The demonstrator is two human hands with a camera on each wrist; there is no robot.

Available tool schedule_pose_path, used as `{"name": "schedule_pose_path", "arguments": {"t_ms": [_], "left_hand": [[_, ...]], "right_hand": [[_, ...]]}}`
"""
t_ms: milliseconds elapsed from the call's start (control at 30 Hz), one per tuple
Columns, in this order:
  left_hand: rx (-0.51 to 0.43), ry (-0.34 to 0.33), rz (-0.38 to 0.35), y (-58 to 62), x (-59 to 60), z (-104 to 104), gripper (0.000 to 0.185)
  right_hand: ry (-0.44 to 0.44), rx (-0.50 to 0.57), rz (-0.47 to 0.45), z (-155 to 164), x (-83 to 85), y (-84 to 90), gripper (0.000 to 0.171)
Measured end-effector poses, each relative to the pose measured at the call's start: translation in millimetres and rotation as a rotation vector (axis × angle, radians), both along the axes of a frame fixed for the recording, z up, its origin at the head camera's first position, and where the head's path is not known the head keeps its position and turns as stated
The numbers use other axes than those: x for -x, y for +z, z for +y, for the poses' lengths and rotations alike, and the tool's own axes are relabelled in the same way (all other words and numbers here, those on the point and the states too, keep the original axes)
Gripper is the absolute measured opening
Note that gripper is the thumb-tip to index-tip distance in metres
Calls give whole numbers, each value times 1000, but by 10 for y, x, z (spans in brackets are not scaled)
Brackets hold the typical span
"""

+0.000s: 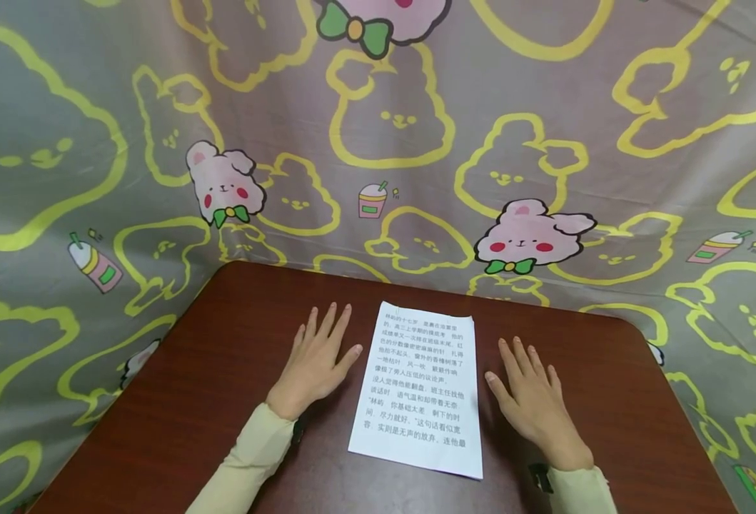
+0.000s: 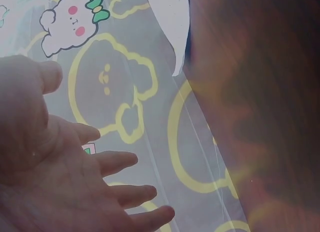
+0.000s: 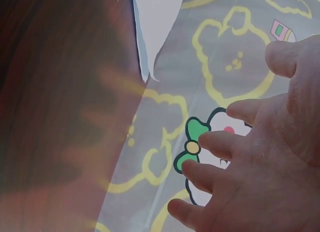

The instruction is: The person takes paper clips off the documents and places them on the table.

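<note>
A stack of white paper sheets (image 1: 419, 389) printed with Chinese text lies on the brown table, slightly tilted, between my two hands. To its left, my left hand (image 1: 316, 360) is spread with straight fingers, palm down, holding nothing. On the other side, my right hand (image 1: 532, 392) is likewise spread, its thumb pointing toward the sheets' right edge. Both wrist views show the palms bare: the left palm (image 2: 55, 167) and the right palm (image 3: 255, 167). A corner of the paper (image 2: 172, 22) also appears at the top of the left wrist view.
The dark reddish-brown table (image 1: 178, 400) has rounded far corners. A grey curtain (image 1: 416, 143) with yellow outlines and pink rabbit faces hangs around its back and sides. Cream sleeves (image 1: 245, 460) cover the forearms, with small black devices (image 1: 540, 478) strapped at the wrists.
</note>
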State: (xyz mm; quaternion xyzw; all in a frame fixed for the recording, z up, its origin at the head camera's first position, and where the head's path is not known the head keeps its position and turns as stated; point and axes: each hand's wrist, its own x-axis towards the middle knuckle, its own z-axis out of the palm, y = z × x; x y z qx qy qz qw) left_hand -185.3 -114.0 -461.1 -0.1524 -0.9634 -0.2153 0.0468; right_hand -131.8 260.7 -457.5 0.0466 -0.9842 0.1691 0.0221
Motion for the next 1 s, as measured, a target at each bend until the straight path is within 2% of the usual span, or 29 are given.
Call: {"name": "schedule_pose_path", "arguments": {"t_ms": [467,1000], "left_hand": [[-26,-20,-47,-1,-38,71,73],[-68,-40,-27,-20,-51,117,73]], "right_hand": [[16,-10,6,-45,-19,-36,73],[20,1,14,-107,-17,-52,73]]}}
